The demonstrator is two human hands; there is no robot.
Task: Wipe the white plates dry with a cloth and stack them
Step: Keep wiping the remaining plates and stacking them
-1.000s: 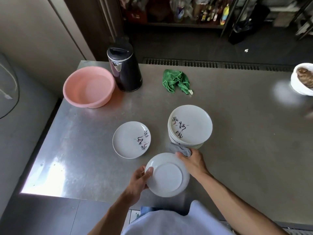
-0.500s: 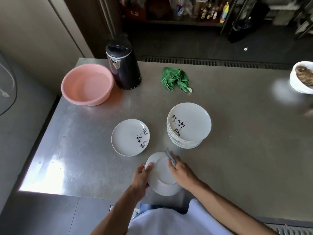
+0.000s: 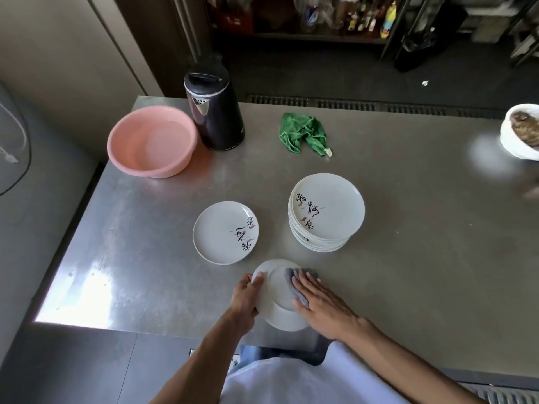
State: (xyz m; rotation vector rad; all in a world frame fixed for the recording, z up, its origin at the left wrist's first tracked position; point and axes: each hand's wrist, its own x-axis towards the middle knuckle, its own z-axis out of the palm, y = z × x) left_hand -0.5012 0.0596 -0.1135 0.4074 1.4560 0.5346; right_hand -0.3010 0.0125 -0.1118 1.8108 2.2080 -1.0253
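Note:
My left hand point(image 3: 247, 295) grips the left rim of a white plate point(image 3: 277, 298) held over the near table edge, its underside toward me. My right hand point(image 3: 320, 304) presses a grey cloth point(image 3: 294, 284) flat against that plate with straight fingers. A single white plate with black writing point(image 3: 221, 233) lies face up on the table just beyond. To its right stands a stack of several white plates point(image 3: 326, 212), the top one also marked with black writing.
On the steel table point(image 3: 408, 228) sit a pink basin point(image 3: 151, 141) at the far left, a black kettle point(image 3: 214, 109) beside it, a crumpled green cloth point(image 3: 303, 132) further right, and a white bowl with food point(image 3: 522, 132) at the right edge.
My right hand has come from behind the plate's far rim onto its facing side, and the cloth has slid across it toward the right. The left hand keeps its grip.

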